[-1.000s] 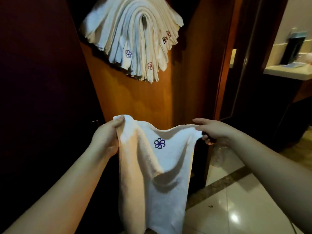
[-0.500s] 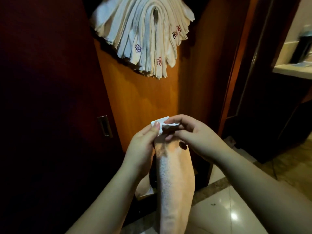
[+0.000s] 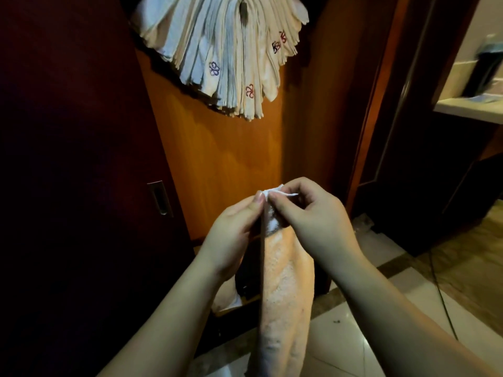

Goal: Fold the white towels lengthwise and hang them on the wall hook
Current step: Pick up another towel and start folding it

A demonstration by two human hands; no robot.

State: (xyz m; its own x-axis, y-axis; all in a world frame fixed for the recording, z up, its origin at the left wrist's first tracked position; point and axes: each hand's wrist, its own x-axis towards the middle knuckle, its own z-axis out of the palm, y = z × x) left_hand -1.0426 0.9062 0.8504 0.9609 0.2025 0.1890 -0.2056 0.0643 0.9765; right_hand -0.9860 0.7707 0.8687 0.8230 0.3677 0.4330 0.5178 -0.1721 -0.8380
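Since a second ago, the towel [image 3: 283,289] had been brought from wide open to folded in half the long way, and the two hands had been moved together in the middle. The top corners were pinched together by the left hand [image 3: 231,235] and the right hand [image 3: 313,216], with the fingers and thumbs of both closed tight on the cloth. The towel was hung straight down from that pinch, near the floor tiles [image 3: 353,336], in front of the orange wood wall [image 3: 226,159]. Far above it, a fat bunch of hung towels [image 3: 226,50] was fanned out over the hook [image 3: 243,12]. The towel looked soft, floppy and light, so it would likely sag and slide apart if let go. It was probably best held at the matched top corners, then draped by its middle over the hook.
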